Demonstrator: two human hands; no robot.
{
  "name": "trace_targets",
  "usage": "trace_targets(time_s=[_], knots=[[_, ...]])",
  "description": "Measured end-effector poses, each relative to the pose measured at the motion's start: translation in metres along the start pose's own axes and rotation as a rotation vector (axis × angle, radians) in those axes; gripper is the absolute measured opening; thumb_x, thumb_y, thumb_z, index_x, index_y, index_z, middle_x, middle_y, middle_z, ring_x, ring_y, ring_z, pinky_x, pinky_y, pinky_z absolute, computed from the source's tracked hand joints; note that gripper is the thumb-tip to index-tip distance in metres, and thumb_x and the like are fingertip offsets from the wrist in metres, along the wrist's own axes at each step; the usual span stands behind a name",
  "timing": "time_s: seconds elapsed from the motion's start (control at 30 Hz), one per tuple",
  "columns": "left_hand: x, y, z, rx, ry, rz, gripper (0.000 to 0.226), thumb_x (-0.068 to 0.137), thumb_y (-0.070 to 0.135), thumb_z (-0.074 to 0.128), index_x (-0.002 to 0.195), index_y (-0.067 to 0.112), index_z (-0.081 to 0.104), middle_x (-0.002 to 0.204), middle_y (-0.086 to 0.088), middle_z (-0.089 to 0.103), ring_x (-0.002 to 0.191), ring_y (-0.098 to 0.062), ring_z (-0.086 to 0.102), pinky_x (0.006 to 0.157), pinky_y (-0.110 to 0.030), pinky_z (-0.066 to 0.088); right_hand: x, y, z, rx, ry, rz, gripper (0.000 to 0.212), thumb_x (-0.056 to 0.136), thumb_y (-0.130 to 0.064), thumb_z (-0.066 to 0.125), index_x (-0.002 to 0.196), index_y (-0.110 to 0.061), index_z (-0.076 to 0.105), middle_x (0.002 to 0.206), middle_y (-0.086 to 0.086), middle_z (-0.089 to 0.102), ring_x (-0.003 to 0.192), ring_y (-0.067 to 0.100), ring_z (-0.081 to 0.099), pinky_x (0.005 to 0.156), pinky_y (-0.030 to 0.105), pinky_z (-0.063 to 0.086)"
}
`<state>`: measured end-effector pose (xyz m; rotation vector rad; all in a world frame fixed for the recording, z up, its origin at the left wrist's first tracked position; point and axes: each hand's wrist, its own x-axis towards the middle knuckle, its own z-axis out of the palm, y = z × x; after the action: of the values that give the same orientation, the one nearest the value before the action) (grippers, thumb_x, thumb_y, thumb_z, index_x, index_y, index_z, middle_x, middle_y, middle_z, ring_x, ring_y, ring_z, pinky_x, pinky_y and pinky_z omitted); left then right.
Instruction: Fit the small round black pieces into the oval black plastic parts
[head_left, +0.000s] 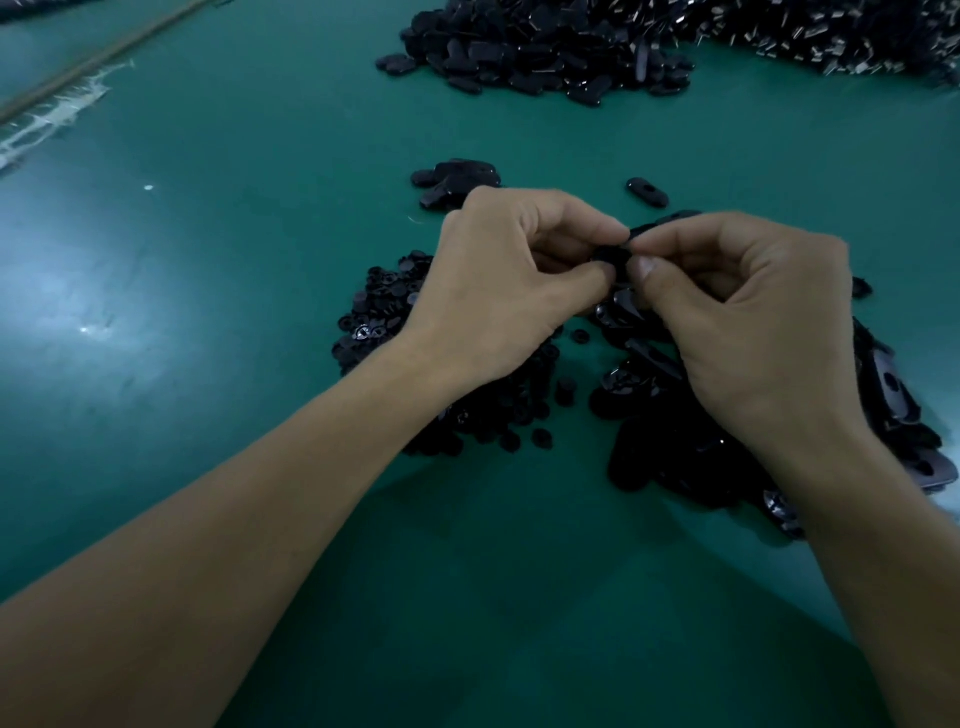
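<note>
Head view: nearest, two bare forearms are stretched over the green bench (208, 312). Under the left wrist a heap of small round pieces (374, 317) is spread, with a few strays lying loose between the two arms. Under the right wrist a heap of oval parts (675, 431) is piled, some showing a hole in the face.

Above the gap between the heaps, the left hand (511, 275) and the right hand (753, 312) are brought together, fingertip to fingertip. A black plastic part (615, 257) is pinched between thumb and forefinger on each side; the other fingers (587, 278) are curled in. Whether a round piece is already seated in it cannot be told, since the fingertips cover most of it.

The parts are judged light, stiff and smooth, so slipping is likely if they are squeezed on the faces. An oval is best taken by its long edges, with the hole left uncovered; a round piece is best taken by its rim and pressed in squarely.

Just beyond the hands a small stack of ovals (457, 182) is seen, and a single oval (647, 192) lies apart to its right. At the far edge a large black heap (545, 47) is piled, and beside it a heap with glinting metal bits (831, 36).
</note>
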<state>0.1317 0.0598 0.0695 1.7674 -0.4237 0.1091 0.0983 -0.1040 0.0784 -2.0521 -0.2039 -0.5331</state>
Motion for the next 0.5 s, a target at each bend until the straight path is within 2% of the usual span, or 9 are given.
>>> trace_targets(time_s=[0.3, 0.43, 0.5], knots=[[-0.0011, 0.0015, 0.0015, -0.064, 0.003, -0.011, 0.021, 0.080, 0.002, 0.078, 0.089, 0.021, 0.076, 0.084, -0.005, 0.078, 0.080, -0.022, 0.076, 0.083, -0.046, 0.063, 0.0002, -0.0010, 0.0011, -0.005, -0.001, 0.011, 0.021, 0.090, -0.018, 0.069, 0.086, -0.038, 0.066, 0.080, -0.013, 0.072, 0.076, 0.005, 0.071, 0.071, 0.023, 0.056], [-0.0015, -0.0002, 0.0026, -0.063, -0.005, -0.018, 0.021, 0.078, 0.004, 0.078, 0.086, 0.023, 0.075, 0.083, -0.007, 0.078, 0.079, -0.026, 0.076, 0.081, -0.047, 0.063, -0.0011, -0.0017, -0.0003, -0.064, 0.037, 0.002, 0.026, 0.088, -0.019, 0.073, 0.081, -0.040, 0.059, 0.078, -0.011, 0.070, 0.076, 0.009, 0.071, 0.070, 0.039, 0.061], [-0.0011, -0.0012, 0.0031, -0.027, -0.009, -0.005, 0.022, 0.077, 0.007, 0.079, 0.086, 0.026, 0.073, 0.083, -0.003, 0.078, 0.078, -0.021, 0.076, 0.079, -0.041, 0.063, -0.0026, -0.0030, 0.0007, -0.102, 0.070, -0.010, 0.030, 0.085, -0.021, 0.075, 0.077, -0.040, 0.054, 0.075, -0.012, 0.068, 0.073, 0.009, 0.070, 0.068, 0.040, 0.060]])
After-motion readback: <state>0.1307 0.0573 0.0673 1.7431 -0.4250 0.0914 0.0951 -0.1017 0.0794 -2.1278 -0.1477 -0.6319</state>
